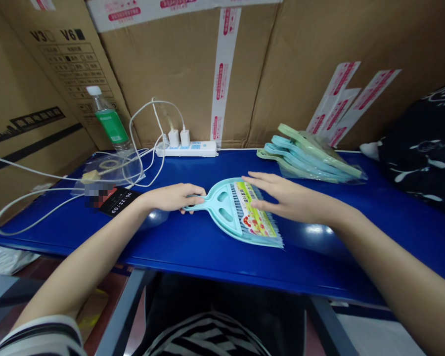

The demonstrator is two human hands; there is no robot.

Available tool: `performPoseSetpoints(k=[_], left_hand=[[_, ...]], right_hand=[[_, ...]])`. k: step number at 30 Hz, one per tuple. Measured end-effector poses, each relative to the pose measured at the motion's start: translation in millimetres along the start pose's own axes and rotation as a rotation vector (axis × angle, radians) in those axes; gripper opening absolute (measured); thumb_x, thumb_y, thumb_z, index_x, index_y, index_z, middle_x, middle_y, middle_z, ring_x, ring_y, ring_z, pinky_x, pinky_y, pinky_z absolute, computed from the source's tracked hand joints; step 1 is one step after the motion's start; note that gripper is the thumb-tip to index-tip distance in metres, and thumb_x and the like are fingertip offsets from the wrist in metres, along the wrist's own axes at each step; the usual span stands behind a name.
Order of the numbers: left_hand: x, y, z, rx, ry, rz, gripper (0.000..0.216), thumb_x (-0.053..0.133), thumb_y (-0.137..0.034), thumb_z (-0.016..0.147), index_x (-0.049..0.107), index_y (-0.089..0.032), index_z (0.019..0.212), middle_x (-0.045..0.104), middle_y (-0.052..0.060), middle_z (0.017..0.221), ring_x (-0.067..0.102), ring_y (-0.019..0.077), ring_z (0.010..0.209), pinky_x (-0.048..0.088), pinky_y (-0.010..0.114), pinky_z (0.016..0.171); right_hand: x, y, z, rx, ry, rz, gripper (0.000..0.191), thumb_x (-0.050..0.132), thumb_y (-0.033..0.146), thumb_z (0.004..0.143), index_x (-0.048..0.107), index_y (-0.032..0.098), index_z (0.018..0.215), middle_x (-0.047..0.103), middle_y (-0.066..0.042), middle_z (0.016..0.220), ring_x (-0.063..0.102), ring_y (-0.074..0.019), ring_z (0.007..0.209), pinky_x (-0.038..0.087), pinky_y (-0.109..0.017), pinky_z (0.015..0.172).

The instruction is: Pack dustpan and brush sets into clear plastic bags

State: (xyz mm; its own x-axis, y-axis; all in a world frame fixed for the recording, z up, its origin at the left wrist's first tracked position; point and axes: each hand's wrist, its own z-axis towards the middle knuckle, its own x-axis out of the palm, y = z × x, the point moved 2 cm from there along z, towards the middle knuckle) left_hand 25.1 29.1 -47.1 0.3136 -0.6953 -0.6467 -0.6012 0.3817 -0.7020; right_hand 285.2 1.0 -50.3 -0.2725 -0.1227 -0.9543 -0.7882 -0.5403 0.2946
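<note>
A light-blue dustpan and brush set (222,210) lies on the blue table, its handle to the left and its dark bristles to the right. Across the bristles sits a yellow printed label (255,212). My left hand (174,197) is closed round the end of the handle. Spread over the top right of the label and bristles, my right hand (282,198) has its fingers stretched out and grips nothing; fingertips appear to touch the label.
Bagged green and blue dustpan sets (307,155) lie at the back right beside a dark patterned cloth (422,148). A power strip (203,149), looping white cables, a bottle (111,121) and a phone (118,201) occupy the left. Cardboard (185,64) walls the back.
</note>
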Motion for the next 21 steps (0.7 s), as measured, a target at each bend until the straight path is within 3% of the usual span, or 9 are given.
performPoseSetpoints(k=[3, 7, 11, 14, 17, 21], left_hand=[[-0.2, -2.0, -0.3, 0.021, -0.009, 0.001, 0.025, 0.042, -0.034, 0.094, 0.052, -0.017, 0.079, 0.053, -0.003, 0.067, 0.051, 0.0095, 0.061, 0.045, 0.020, 0.055], [0.2, -5.5, -0.8, 0.019, -0.021, 0.016, 0.026, 0.041, -0.034, 0.094, 0.055, -0.017, 0.080, 0.053, -0.003, 0.068, 0.051, 0.0086, 0.061, 0.045, 0.019, 0.056], [3.2, -8.2, -0.9, 0.052, -0.001, 0.046, 0.025, 0.039, -0.031, 0.095, 0.056, -0.017, 0.082, 0.053, -0.002, 0.069, 0.051, 0.0090, 0.061, 0.044, 0.020, 0.057], [5.1, -11.8, -2.7, 0.050, -0.027, 0.172, 0.026, 0.038, -0.029, 0.095, 0.054, -0.017, 0.079, 0.054, -0.003, 0.068, 0.052, 0.0093, 0.059, 0.042, 0.021, 0.060], [1.8, -18.5, -7.8, -0.066, -0.158, 0.467, 0.027, 0.039, -0.032, 0.096, 0.058, -0.018, 0.082, 0.061, 0.001, 0.076, 0.058, 0.0149, 0.071, 0.042, 0.025, 0.066], [-16.8, -29.7, -25.5, -0.392, -0.499, 0.861, 0.031, 0.036, -0.030, 0.096, 0.064, -0.016, 0.093, 0.067, 0.011, 0.098, 0.063, 0.0261, 0.092, 0.046, 0.033, 0.075]], right_hand=[[2.1, -9.4, 8.3, 0.028, -0.163, 0.023, 0.063, 0.034, 0.052, 0.092, 0.051, 0.015, 0.139, 0.055, -0.016, 0.139, 0.052, -0.0318, 0.127, 0.041, -0.053, 0.105], [8.7, -12.6, 19.3, 0.073, -0.220, 0.055, 0.046, 0.035, 0.038, 0.092, 0.067, 0.018, 0.118, 0.070, -0.013, 0.116, 0.064, -0.0293, 0.104, 0.050, -0.048, 0.090], [13.5, -10.5, 24.5, 0.070, -0.213, 0.102, 0.039, 0.037, 0.036, 0.090, 0.072, 0.020, 0.090, 0.073, -0.010, 0.090, 0.066, -0.0247, 0.082, 0.051, -0.039, 0.076], [15.2, -9.2, 25.3, 0.031, -0.205, 0.129, 0.032, 0.042, 0.035, 0.087, 0.070, 0.022, 0.081, 0.071, -0.007, 0.082, 0.064, -0.0219, 0.074, 0.049, -0.035, 0.070], [15.4, -8.1, 25.1, 0.013, -0.205, 0.150, 0.030, 0.041, 0.034, 0.086, 0.067, 0.022, 0.076, 0.070, -0.007, 0.079, 0.063, -0.0206, 0.071, 0.048, -0.034, 0.067], [15.4, -6.0, 24.9, 0.009, -0.205, 0.152, 0.029, 0.038, 0.034, 0.086, 0.062, 0.022, 0.074, 0.068, -0.007, 0.077, 0.062, -0.0210, 0.071, 0.048, -0.034, 0.068]])
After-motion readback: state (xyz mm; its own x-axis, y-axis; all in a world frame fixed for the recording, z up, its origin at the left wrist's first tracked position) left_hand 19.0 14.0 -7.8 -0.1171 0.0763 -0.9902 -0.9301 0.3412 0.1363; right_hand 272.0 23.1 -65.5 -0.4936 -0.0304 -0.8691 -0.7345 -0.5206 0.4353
